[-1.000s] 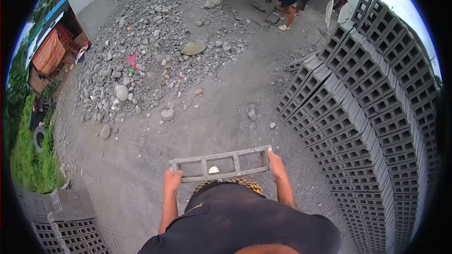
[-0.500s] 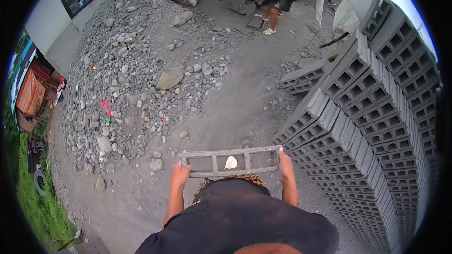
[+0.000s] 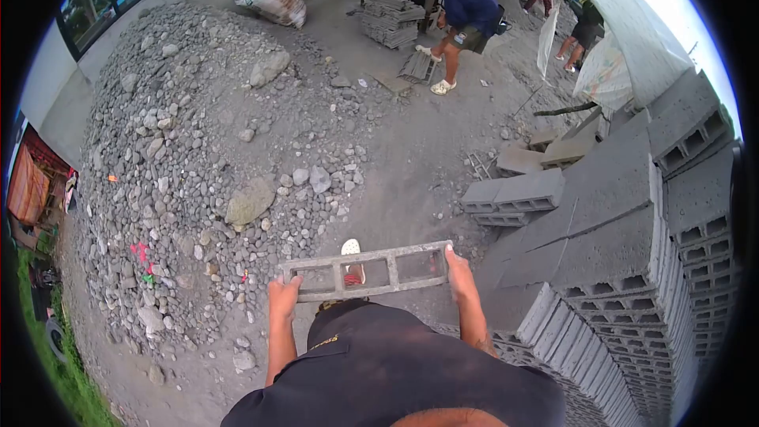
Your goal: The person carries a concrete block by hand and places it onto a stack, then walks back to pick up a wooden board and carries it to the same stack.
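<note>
A grey hollow concrete block (image 3: 383,267) with three openings hangs level in front of my body, slightly higher at its right end. My left hand (image 3: 284,296) grips the left end, thumb over the near edge. At the right end, my right hand (image 3: 456,273) is closed on the block. Through the openings the ground and part of my foot show, and the front of a cream shoe (image 3: 350,247) sticks out just beyond the block's far edge.
Tall stacks of concrete blocks (image 3: 613,269) rise on the right, with loose blocks (image 3: 514,192) beyond. A gravel pile (image 3: 182,134) spreads across the left. Ahead, a person in a dark blue top (image 3: 468,1) bends near stacked slabs (image 3: 391,20). Other people stand farther back.
The view has moved forward and turned a little, so the stacks, loose blocks and bent person appear nearer. The block stays in both my hands. A shoe now shows past its far edge.
</note>
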Action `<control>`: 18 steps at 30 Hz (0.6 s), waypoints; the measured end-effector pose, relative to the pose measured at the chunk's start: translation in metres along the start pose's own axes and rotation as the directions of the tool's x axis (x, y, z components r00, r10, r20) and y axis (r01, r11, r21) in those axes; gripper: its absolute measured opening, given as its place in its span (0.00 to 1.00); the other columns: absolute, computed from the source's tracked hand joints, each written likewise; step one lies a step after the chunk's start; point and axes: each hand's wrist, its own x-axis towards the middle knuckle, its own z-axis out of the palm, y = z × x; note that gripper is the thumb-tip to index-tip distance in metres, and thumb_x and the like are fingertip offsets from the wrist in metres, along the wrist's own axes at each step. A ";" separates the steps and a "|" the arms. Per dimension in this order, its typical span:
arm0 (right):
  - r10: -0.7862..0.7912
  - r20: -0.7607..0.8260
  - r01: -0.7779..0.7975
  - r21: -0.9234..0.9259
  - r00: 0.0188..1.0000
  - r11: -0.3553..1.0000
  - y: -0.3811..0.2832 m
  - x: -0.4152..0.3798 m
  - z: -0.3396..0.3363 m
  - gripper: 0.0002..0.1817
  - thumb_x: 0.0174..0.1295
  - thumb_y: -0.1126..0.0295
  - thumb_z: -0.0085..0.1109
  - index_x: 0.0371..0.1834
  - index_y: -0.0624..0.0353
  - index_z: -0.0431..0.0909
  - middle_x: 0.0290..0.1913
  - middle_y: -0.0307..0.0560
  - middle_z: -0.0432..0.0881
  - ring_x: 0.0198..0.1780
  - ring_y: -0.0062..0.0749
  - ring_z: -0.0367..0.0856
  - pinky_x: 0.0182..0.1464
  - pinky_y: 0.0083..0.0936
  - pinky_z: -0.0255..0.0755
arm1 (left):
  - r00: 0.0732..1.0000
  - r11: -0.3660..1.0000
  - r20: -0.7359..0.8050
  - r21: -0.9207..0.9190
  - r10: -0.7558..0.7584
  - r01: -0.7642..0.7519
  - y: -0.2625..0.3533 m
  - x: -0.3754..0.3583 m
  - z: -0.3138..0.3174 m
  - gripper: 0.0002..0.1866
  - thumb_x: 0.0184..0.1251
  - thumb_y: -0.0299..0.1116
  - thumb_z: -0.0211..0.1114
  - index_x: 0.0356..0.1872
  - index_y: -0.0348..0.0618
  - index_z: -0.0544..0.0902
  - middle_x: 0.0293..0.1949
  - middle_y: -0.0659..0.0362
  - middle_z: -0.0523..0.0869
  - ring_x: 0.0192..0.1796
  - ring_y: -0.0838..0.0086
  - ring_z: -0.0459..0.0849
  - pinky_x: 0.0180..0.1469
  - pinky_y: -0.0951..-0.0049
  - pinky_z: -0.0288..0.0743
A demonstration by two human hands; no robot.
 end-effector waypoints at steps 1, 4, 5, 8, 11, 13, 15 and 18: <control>0.002 -0.016 -0.002 -0.014 1.000 1.000 -0.008 0.032 -0.001 0.26 0.63 0.50 0.40 0.40 0.65 0.76 0.34 0.45 0.78 0.33 0.27 0.74 0.39 0.25 0.67 | 1.000 0.999 0.008 0.031 -0.015 0.015 0.015 0.034 0.013 0.12 0.48 0.28 0.60 0.34 0.32 0.78 0.28 0.59 0.80 0.29 0.78 0.75 0.34 0.76 0.68; -0.001 -0.067 0.000 -0.007 0.998 1.000 -0.063 0.105 0.002 0.26 0.63 0.50 0.39 0.39 0.65 0.76 0.33 0.45 0.78 0.33 0.28 0.74 0.38 0.26 0.67 | 0.990 0.999 0.138 0.040 0.004 -0.009 0.076 0.116 0.059 0.12 0.49 0.29 0.60 0.35 0.33 0.78 0.29 0.60 0.80 0.29 0.78 0.74 0.34 0.76 0.68; 0.012 -0.105 -0.010 0.019 0.994 1.000 -0.085 0.124 -0.001 0.26 0.63 0.50 0.39 0.39 0.65 0.76 0.33 0.45 0.78 0.32 0.28 0.74 0.38 0.26 0.68 | 0.990 0.999 0.140 0.032 -0.002 -0.003 0.097 0.140 0.078 0.12 0.49 0.29 0.60 0.35 0.33 0.78 0.29 0.60 0.80 0.29 0.78 0.74 0.34 0.76 0.68; 0.019 -0.165 0.003 0.129 0.986 0.992 -0.119 0.172 -0.014 0.26 0.64 0.50 0.37 0.38 0.65 0.75 0.31 0.46 0.78 0.31 0.27 0.75 0.36 0.25 0.68 | 0.956 0.995 0.293 0.083 0.030 -0.056 0.161 0.203 0.118 0.15 0.49 0.32 0.62 0.36 0.30 0.78 0.30 0.55 0.82 0.32 0.76 0.77 0.38 0.72 0.70; 0.017 -0.267 0.019 0.134 0.963 0.991 -0.156 0.229 -0.022 0.29 0.62 0.47 0.39 0.35 0.66 0.76 0.29 0.47 0.79 0.31 0.28 0.75 0.37 0.25 0.67 | 0.921 0.962 0.387 0.233 0.044 -0.143 0.211 0.264 0.174 0.16 0.50 0.33 0.62 0.38 0.31 0.78 0.30 0.54 0.82 0.32 0.75 0.78 0.38 0.72 0.71; 0.033 -0.293 0.012 0.149 0.955 0.989 -0.176 0.279 -0.030 0.29 0.62 0.47 0.39 0.35 0.66 0.76 0.29 0.47 0.79 0.31 0.28 0.75 0.37 0.25 0.67 | 0.912 0.969 0.404 0.189 0.073 -0.161 0.220 0.310 0.215 0.16 0.51 0.29 0.61 0.41 0.33 0.77 0.33 0.58 0.81 0.34 0.77 0.76 0.40 0.75 0.69; 0.044 -0.326 0.008 0.157 0.944 0.988 -0.199 0.331 -0.042 0.29 0.62 0.47 0.39 0.34 0.65 0.77 0.29 0.47 0.79 0.31 0.28 0.75 0.37 0.25 0.66 | 0.909 0.974 0.414 0.186 0.044 -0.131 0.232 0.352 0.255 0.16 0.51 0.29 0.61 0.42 0.32 0.76 0.34 0.58 0.81 0.36 0.77 0.75 0.40 0.75 0.69; 0.007 -0.311 0.026 0.100 0.951 0.995 -0.244 0.417 -0.060 0.29 0.62 0.46 0.39 0.35 0.66 0.76 0.29 0.47 0.79 0.30 0.28 0.75 0.37 0.25 0.66 | 0.935 0.984 0.356 0.167 -0.003 -0.060 0.275 0.394 0.312 0.20 0.50 0.30 0.62 0.43 0.27 0.74 0.37 0.53 0.80 0.38 0.74 0.75 0.42 0.74 0.69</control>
